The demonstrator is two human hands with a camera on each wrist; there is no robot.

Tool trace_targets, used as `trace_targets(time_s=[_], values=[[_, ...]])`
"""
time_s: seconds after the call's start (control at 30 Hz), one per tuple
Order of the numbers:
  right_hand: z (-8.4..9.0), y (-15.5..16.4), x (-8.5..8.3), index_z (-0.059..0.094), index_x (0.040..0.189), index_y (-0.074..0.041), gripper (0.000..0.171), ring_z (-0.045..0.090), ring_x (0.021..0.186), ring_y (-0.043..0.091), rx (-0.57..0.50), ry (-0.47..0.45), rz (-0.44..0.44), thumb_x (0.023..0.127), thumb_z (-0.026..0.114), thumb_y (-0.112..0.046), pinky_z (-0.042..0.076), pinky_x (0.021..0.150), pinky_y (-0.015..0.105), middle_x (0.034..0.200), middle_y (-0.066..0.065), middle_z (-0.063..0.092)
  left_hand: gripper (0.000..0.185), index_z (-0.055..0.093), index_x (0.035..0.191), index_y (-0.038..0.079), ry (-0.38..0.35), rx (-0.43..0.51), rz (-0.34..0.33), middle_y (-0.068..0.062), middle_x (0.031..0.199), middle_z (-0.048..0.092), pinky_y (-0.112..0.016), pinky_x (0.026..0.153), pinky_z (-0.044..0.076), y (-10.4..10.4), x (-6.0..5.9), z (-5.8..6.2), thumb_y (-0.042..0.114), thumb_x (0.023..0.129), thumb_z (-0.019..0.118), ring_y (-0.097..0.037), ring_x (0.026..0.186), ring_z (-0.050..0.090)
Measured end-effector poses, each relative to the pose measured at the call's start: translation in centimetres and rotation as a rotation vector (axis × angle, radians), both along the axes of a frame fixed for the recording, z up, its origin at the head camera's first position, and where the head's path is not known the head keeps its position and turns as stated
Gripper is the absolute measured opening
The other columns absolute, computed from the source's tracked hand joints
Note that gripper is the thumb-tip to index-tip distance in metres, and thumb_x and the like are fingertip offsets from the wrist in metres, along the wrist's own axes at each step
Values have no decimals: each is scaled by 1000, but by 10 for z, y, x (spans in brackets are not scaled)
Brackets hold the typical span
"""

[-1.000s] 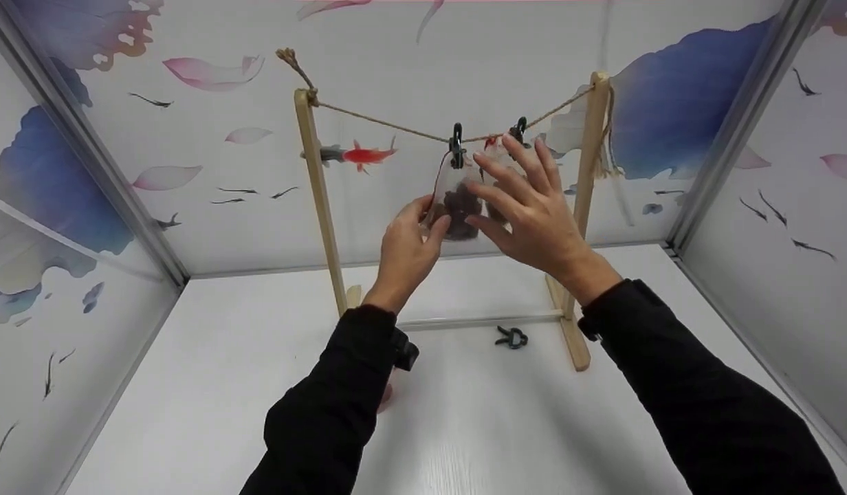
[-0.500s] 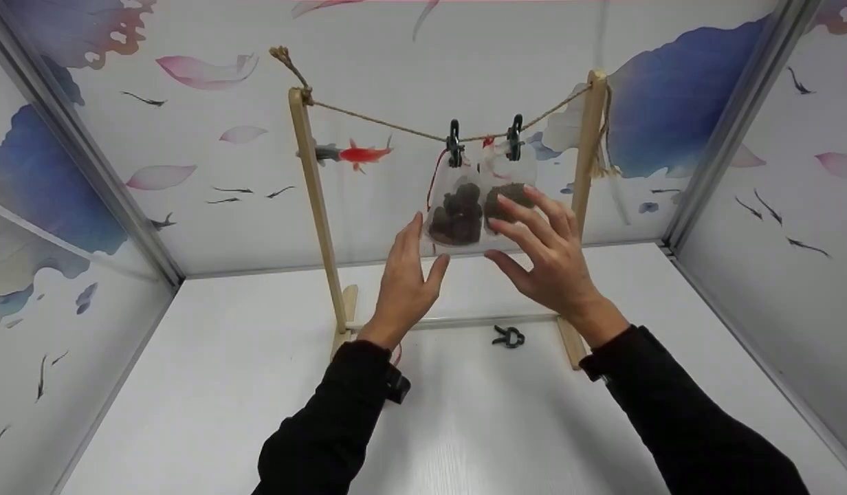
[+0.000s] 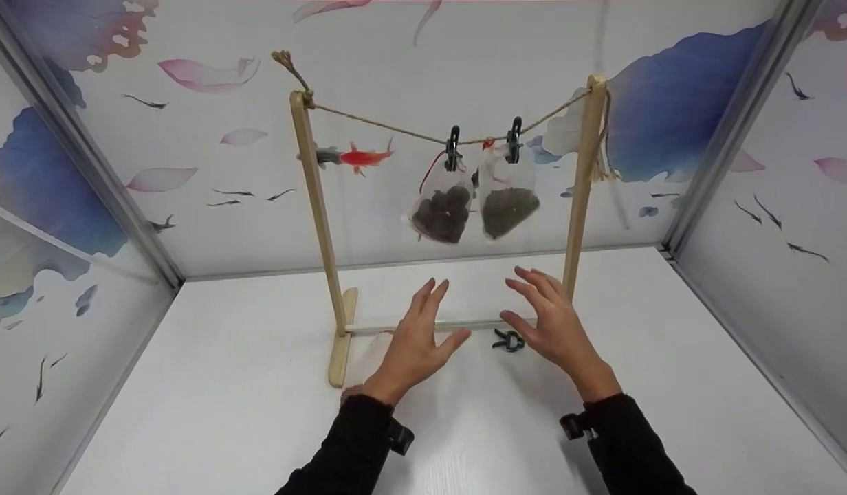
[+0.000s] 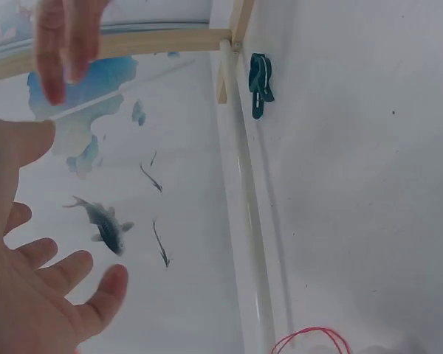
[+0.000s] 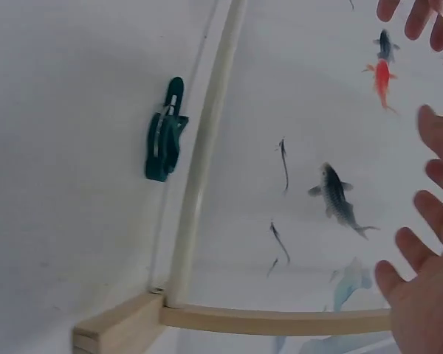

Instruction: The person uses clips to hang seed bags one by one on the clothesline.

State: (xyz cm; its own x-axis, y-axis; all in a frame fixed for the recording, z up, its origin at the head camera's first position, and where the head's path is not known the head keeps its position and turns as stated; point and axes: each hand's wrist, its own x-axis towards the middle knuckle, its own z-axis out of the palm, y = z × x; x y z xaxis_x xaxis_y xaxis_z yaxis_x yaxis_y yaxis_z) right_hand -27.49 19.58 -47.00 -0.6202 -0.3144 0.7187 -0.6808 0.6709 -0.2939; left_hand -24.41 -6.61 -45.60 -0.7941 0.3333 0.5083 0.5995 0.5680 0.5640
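Two see-through drawstring bags hang from a sagging rope (image 3: 382,125). Dark round lumps fill the bottom of the left bag (image 3: 443,213); the right bag (image 3: 509,210) holds dark, fine-looking stuff. A black spring clamp (image 3: 452,149) fixes the left one to the rope, and a second clamp (image 3: 513,140) the right one. Below them, touching nothing, are my left hand (image 3: 416,344) and right hand (image 3: 554,323), fingers spread and relaxed. A loose dark green clamp (image 5: 165,136) lies on the table by my right hand. Partly hidden behind my left hand is another pale bag (image 3: 370,354) with red string (image 4: 310,332).
The rope is tied between a left wooden post (image 3: 315,206) and a right wooden post (image 3: 585,185). A pale crossbar (image 3: 465,324) joins the posts low down, near the white table (image 3: 224,385). Printed panels (image 3: 210,165) with metal edges enclose the back and sides.
Both hands have left the hanging bags and come down toward me, away from the rope. Both bags now hang freely, the left one swung slightly leftward.
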Motion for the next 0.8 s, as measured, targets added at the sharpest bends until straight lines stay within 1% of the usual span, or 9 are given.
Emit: trace_targets(time_s=[0.07, 0.13, 0.23, 0.3, 0.4, 0.5, 0.6, 0.73, 0.8], values=[[-14, 2, 3, 60, 139, -3, 58, 40, 138, 43, 29, -112, -25, 88, 82, -22, 38, 106, 62, 150, 21, 47, 85, 34, 158, 9, -4, -41, -8, -22, 160, 29, -53, 105, 44, 1, 5, -8, 47, 93, 73, -38, 139, 43], [-25, 4, 7, 56, 143, -3, 63, 35, 141, 44, 35, -234, -46, 90, 80, -26, 37, 106, 64, 154, 23, 40, 87, 36, 158, 14, -9, -79, -2, -22, 161, 28, -60, 104, 41, 2, 9, -15, 54, 90, 72, -42, 140, 40], [-35, 4, 13, 46, 151, -3, 71, 29, 145, 46, 35, -414, -46, 93, 76, -32, 35, 106, 66, 160, 24, 30, 84, 37, 158, 21, -49, -113, 16, -22, 161, 29, -70, 105, 33, 4, 17, -24, 62, 91, 66, -47, 146, 29], [-39, 4, 15, 37, 156, -4, 74, 25, 147, 46, 46, -522, -22, 97, 72, -31, 32, 108, 67, 163, 25, 23, 82, 36, 159, 24, -112, -119, 17, -22, 163, 25, -74, 107, 26, 6, 21, -30, 65, 93, 60, -46, 149, 20], [-43, 2, 19, 25, 160, -5, 77, 17, 148, 49, 83, -651, 14, 100, 67, -27, 23, 111, 69, 164, 25, 17, 79, 30, 161, 28, -242, -119, -3, -19, 166, 14, -72, 112, 15, 8, 26, -37, 68, 96, 51, -41, 153, 5], [-45, -1, 23, 22, 161, -5, 77, 10, 148, 52, 115, -722, 20, 100, 66, -24, 12, 113, 72, 164, 26, 15, 76, 25, 162, 29, -340, -117, -32, -17, 167, 4, -66, 117, 6, 8, 30, -43, 68, 99, 44, -37, 153, -4], [-45, -4, 26, 26, 159, -1, 75, 8, 147, 55, 163, -761, 5, 100, 66, -27, 6, 111, 74, 164, 27, 17, 73, 24, 162, 28, -391, -100, -45, -19, 167, 3, -64, 118, 4, 7, 32, -49, 65, 101, 41, -38, 153, -5], [-45, -6, 26, 30, 157, 0, 72, 13, 147, 55, 227, -822, -26, 101, 64, -28, 8, 110, 75, 163, 26, 21, 71, 26, 162, 26, -428, -71, -42, -23, 166, 7, -64, 118, 7, 6, 33, -55, 64, 103, 39, -40, 153, -1], [-45, -6, 25, 31, 157, -1, 71, 16, 146, 54, 228, -844, -35, 101, 64, -28, 9, 111, 74, 162, 27, 23, 71, 27, 161, 24, -440, -62, -41, -24, 165, 9, -64, 118, 8, 5, 33, -57, 63, 103, 38, -41, 153, 1]])
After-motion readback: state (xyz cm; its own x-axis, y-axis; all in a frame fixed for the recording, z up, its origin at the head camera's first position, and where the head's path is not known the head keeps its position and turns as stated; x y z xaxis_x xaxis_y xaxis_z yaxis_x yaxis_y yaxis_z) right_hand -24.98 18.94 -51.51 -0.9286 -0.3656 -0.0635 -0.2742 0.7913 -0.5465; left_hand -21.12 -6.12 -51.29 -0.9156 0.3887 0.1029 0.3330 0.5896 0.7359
